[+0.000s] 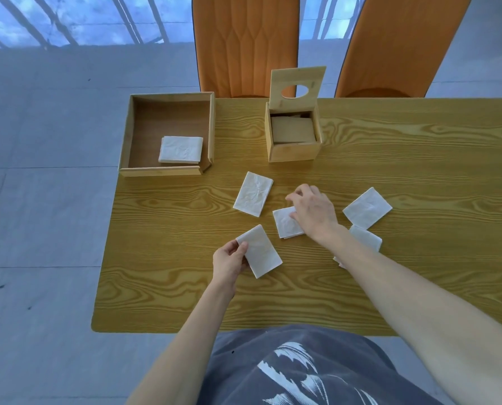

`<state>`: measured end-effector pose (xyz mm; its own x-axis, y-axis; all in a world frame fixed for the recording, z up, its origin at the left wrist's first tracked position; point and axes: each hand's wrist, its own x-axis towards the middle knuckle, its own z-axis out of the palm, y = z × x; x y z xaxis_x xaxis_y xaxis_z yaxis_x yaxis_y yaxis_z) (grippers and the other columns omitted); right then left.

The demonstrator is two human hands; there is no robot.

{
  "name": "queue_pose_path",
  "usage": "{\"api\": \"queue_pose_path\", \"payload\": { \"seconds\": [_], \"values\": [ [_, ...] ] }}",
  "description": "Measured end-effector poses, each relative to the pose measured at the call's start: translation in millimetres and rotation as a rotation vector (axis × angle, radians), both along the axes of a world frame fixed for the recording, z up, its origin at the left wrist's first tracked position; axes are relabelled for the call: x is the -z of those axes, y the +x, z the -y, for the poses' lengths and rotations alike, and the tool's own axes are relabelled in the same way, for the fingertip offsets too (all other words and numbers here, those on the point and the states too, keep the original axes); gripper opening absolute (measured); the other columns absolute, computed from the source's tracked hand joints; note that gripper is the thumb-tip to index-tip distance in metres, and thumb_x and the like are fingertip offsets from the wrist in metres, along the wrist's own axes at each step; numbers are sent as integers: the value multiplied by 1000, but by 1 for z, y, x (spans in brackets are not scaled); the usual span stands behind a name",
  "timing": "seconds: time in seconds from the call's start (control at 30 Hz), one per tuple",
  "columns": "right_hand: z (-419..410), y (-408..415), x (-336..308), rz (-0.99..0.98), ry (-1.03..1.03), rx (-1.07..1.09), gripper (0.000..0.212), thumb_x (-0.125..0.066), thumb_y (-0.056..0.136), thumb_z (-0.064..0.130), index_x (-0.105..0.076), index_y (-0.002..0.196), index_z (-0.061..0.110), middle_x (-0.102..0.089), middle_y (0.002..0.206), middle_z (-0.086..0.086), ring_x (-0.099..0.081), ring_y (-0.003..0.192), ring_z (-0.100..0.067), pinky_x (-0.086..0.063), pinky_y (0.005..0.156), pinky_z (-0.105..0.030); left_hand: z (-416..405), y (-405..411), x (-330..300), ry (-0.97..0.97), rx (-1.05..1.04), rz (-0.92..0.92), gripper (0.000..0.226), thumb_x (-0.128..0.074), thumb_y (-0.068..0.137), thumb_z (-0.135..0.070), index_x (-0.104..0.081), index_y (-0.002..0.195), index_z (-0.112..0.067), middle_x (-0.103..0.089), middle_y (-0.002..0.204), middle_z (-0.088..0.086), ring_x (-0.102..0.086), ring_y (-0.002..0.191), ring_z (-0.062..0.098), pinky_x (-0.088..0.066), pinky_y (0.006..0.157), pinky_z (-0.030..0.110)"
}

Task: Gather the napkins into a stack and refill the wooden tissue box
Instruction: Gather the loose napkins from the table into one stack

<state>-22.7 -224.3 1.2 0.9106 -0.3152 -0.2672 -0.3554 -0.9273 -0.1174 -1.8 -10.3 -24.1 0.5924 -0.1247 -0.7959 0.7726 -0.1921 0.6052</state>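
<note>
Several folded white napkins lie scattered on the wooden table [168,287]. My left hand [229,263] pinches the corner of one napkin [263,252] near the table's front. My right hand [312,209] rests fingers-down on a second napkin [285,225] in the middle; whether it grips the napkin I cannot tell. Another napkin [252,194] lies further back, one more napkin [367,207] to the right, and a further napkin [365,238] is partly hidden under my right forearm. The wooden tissue box [293,150] stands behind them with its lid [296,83] raised upright.
A shallow wooden tray [133,133] at the table's back left corner holds a small stack of napkins [181,149]. Two orange chairs [244,45] stand behind the far edge. The table's left edge drops to a grey floor.
</note>
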Motion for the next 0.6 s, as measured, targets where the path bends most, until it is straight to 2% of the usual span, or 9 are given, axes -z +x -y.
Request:
{"api": "queue_pose_path", "payload": {
  "seconds": [0.1, 0.17, 0.33, 0.43, 0.5, 0.53, 0.6],
  "values": [
    [7, 10, 3, -126, -45, -31, 40, -67, 90, 35, -59, 126, 21, -56, 126, -5, -50, 116, -24, -42, 95, -37, 0, -1, 3, -19, -36, -20, 9, -60, 97, -15, -67, 103, -15, -72, 105, 12, -70, 99, 27, -58, 88, 42],
    [8, 11, 5, -188, -64, -23, 39, -67, 89, 40, -60, 122, 22, -56, 126, -5, -48, 117, -24, -40, 96, -38, -1, -2, 3, -37, -51, -30, 14, -59, 98, -16, -66, 109, -12, -71, 106, 11, -69, 98, 25, -58, 88, 41],
    [8, 6, 6, -154, -35, 47, 19, -65, 89, 34, -62, 105, 25, -61, 113, -1, -53, 110, -23, -37, 93, -40, -3, -2, 5, -56, -84, -51, 23, -58, 99, -18, -64, 118, -8, -71, 112, 14, -69, 105, 28, -56, 93, 45],
    [10, 1, 4, -156, 123, 109, 18, -63, 91, 28, -59, 108, 23, -68, 104, 1, -62, 101, -22, -39, 86, -40, -4, -2, 5, -84, -96, -61, 21, -56, 100, -18, -63, 117, -9, -70, 111, 14, -68, 104, 28, -55, 93, 45],
    [13, -2, 1, -157, 266, 202, 18, -63, 91, 28, -65, 107, 21, -67, 99, 0, -63, 92, -23, -44, 75, -36, -4, -1, 4, -108, -109, -74, 21, -54, 101, -18, -62, 117, -10, -70, 111, 13, -68, 102, 27, -55, 93, 45],
    [15, -3, 0, -144, 357, 245, 11, -63, 91, 28, -68, 95, 19, -65, 88, -1, -61, 81, -22, -43, 67, -33, -4, -1, 4, -122, -121, -84, 21, -53, 101, -19, -62, 118, -10, -69, 112, 13, -68, 102, 26, -55, 92, 44],
    [17, -7, -4, -82, 530, 326, 30, -62, 93, 25, -56, 66, 13, -51, 64, -1, -48, 60, -18, -35, 60, -31, -5, -1, 3, -146, -141, -101, 22, -51, 102, -20, -61, 119, -10, -69, 114, 14, -68, 102, 27, -55, 91, 44]
  ]
}}
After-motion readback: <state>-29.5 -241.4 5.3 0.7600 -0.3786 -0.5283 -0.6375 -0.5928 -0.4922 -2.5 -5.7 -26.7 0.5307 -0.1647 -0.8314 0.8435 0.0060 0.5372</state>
